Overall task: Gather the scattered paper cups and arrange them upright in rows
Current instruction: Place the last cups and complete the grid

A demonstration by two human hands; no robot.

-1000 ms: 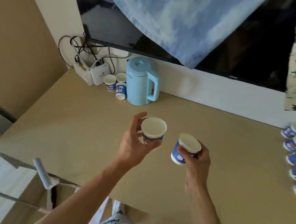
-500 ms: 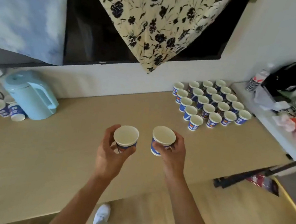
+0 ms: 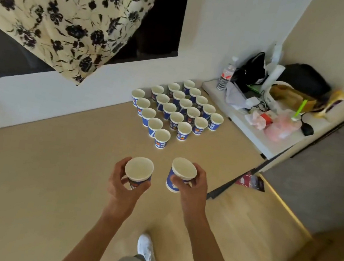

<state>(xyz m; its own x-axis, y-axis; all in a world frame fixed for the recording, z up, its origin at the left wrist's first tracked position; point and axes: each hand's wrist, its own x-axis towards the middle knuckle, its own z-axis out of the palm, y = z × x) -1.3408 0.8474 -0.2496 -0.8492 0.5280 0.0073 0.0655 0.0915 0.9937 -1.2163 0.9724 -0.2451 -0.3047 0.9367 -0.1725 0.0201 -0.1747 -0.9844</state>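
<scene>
Carrying: the left hand (image 3: pixel 124 187) and the right hand (image 3: pixel 191 190) each hold one paper cup in the air above the tabletop (image 3: pixel 52 169), close in front of the person.
Left cup: the left cup (image 3: pixel 139 169) is mouth up and nearly level; the fingers (image 3: pixel 143 186) and the thumb are curled round its wall under the rim and clamped on it.
Right cup: the right cup (image 3: pixel 183 171) leans with its mouth toward the other cup; this hand's fingers wrap the far side and the thumb presses on the blue wall.
Arranged cups: the block of cups (image 3: pixel 178 111) stands upright at the far end of the tabletop, near the wall (image 3: pixel 234 29) (four lines of five, as far as I can count), well apart from both hands.
Handling: the cups look empty, so I judge them very light, thin and easy to crush. A light touch could also tip one over.
Where to hold: the middle of the wall seems best, thumb against fingers with little force. Squeezing the rim could bend it oval.
Setting down: each cup probably should go straight down beside the block's nearest cups, because a sideways push may knock over its neighbours.
Beside: a white shelf (image 3: pixel 253 136) with a water bottle (image 3: pixel 226 74) and bags lies to the right of the block.
</scene>
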